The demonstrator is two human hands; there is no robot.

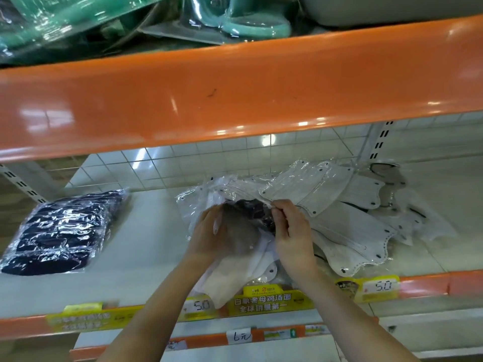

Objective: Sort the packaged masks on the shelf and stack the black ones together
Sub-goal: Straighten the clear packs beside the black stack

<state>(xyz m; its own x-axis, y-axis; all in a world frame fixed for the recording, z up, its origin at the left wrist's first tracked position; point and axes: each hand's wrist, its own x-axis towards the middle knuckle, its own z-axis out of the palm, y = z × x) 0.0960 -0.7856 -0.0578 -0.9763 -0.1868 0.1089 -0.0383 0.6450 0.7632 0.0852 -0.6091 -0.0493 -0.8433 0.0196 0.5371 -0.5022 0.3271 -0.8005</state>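
We see both hands inside the middle shelf (146, 246), working in a heap of packaged masks. Left hand (209, 231) has its grip curled round a black mask pack (251, 212), which sits at the heap's 9 o'clock edge, half buried under clear wrap; thumb on top, fingers underneath as far as we can make out through the plastic glare. Right hand (292, 228) has its grip pinched on the corner of a white mask pack (300, 189) lying just above the black one, at its 1 o'clock, fingertips closed on the film. More white mask packs (350, 239) fan out toward 3 o'clock, overlapping each other. One cream-toned pack (235, 278) hangs over the shelf's front lip at 6 o'clock, between the two forearms. Black stack (62, 231) lies well apart at 9 o'clock, flat on the shelf, wrapped. Yellow price tags (376, 287) run along the front rail. Orange upper shelf (235, 95) spans 12 o'clock, green packaged goods (251, 24) on it.
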